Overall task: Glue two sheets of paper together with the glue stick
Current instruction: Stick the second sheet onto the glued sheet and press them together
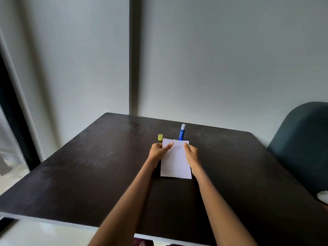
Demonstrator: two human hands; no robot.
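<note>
Item 1. Dark brown wooden desk [88,174], rectangular, its far edge against a pale grey wall [221,59]; everything below sits toward the middle of the far half.

Item 2. Small yellow translucent plastic cap [160,137], upright on the desk, just beyond the far left corner of the paper (off the stick it belongs to).

Item 3. Left hand [158,151], at the paper's left edge near its far corner. Thumb lies across the top face, the other fingers curl at the edge: it pinches the paper.

Item 4. White rectangular sheet of paper [175,162], lying on the desk with its long side running away from the viewer, near edge well short of the desk's near edge. Whether one sheet or two stacked cannot be told from this angle.

Item 5. Blue cylindrical glue stick [182,133], standing upright and uncapped, white tip showing, right behind the paper's far edge; its base is hidden by the sheet.

Item 6. Right hand [190,153], at the paper's right edge, thumb on top near the far right corner, fingers curled: it grips the paper.

Item 7. Dark teal rounded chair back [305,142], beyond the desk's right edge.
</note>
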